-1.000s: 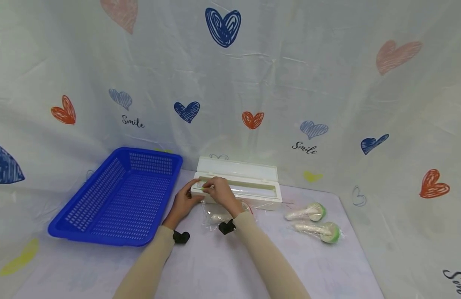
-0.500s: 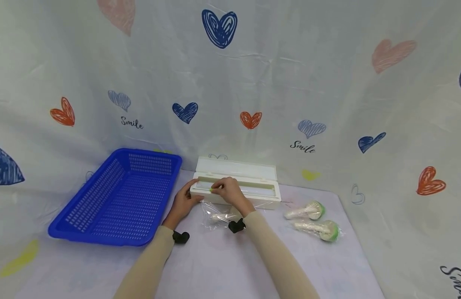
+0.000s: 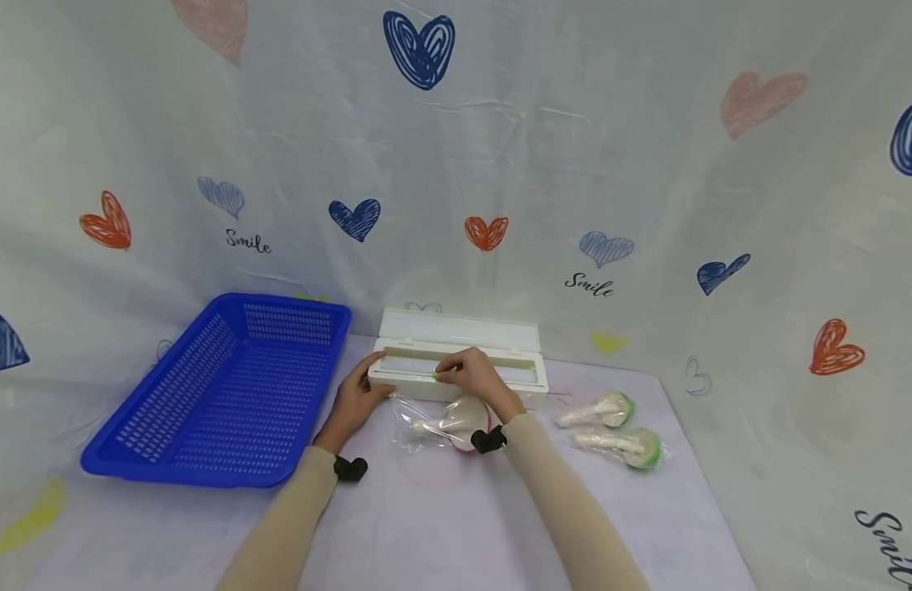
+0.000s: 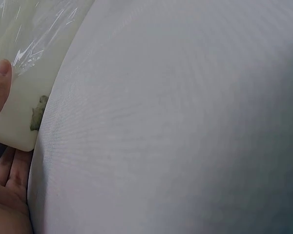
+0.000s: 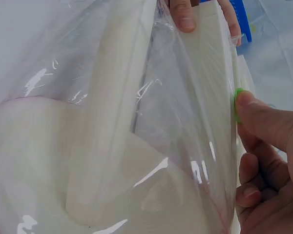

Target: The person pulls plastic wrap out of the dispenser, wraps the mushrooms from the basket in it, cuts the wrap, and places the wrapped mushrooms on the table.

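A white cling film dispenser point(image 3: 411, 384) stands near the back of the table with its lid point(image 3: 459, 331) raised. My left hand point(image 3: 352, 402) grips its left end, thumb on the front face. Between thumb and fingers, my right hand point(image 3: 476, 379) pinches a small green slider point(image 5: 238, 105) on the front edge, left of the middle. Clear film point(image 5: 171, 87) hangs from that edge over a white handled thing point(image 3: 463, 417) with a broad round head and pinkish-red rim. Its exact kind is unclear, and my right wrist partly hides it.
Two similar white handled things with green rims, the farther one point(image 3: 599, 410) and the nearer one point(image 3: 625, 447), lie wrapped in film at the right. A blue plastic basket point(image 3: 234, 472) stands at the left. A heart-printed sheet point(image 3: 537, 164) hangs behind the table.
My right hand has moved to the right along the dispenser's front edge with the green slider. The left hand keeps its grip on the left end. The head view has shifted slightly.
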A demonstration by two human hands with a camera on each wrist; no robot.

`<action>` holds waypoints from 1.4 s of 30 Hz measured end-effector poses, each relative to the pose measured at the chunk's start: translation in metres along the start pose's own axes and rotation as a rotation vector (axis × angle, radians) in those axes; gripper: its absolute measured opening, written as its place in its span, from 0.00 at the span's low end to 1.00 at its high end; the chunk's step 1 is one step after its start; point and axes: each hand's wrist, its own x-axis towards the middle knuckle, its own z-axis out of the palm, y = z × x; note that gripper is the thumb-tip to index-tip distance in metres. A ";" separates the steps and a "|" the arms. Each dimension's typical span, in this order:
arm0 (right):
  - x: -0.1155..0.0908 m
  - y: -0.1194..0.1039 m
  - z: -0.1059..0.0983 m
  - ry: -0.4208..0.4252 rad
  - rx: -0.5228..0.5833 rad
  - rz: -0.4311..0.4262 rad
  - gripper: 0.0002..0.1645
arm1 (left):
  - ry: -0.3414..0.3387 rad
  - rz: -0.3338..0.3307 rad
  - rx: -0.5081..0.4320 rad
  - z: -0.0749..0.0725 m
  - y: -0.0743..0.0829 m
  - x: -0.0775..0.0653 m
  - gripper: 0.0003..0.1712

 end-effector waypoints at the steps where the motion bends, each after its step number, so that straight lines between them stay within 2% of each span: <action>1: -0.001 0.002 -0.001 -0.004 0.001 -0.001 0.05 | -0.003 -0.001 -0.007 0.000 0.000 0.000 0.42; 10: -0.009 0.020 -0.015 -0.018 0.023 -0.010 0.06 | -0.035 -0.019 -0.009 0.000 0.010 -0.003 0.42; 14: -0.013 0.029 -0.021 -0.004 0.036 -0.006 0.06 | -0.010 -0.018 -0.009 -0.003 0.003 -0.001 0.42; 19: -0.019 0.036 -0.028 -0.012 0.021 -0.023 0.07 | -0.026 -0.005 -0.029 0.000 0.004 -0.001 0.42; 23: -0.024 0.041 -0.033 0.015 0.011 -0.019 0.05 | -0.032 0.002 -0.023 0.002 0.003 -0.001 0.41; 30: -0.028 0.047 -0.038 0.036 -0.019 -0.070 0.06 | -0.006 -0.019 -0.019 0.001 0.001 -0.001 0.42; 36: -0.035 0.054 -0.045 0.074 -0.038 -0.017 0.04 | -0.025 0.009 -0.018 0.003 0.002 -0.001 0.43; 42: -0.047 0.065 -0.057 0.127 -0.039 0.028 0.02 | -0.022 -0.013 -0.004 0.000 0.000 -0.002 0.43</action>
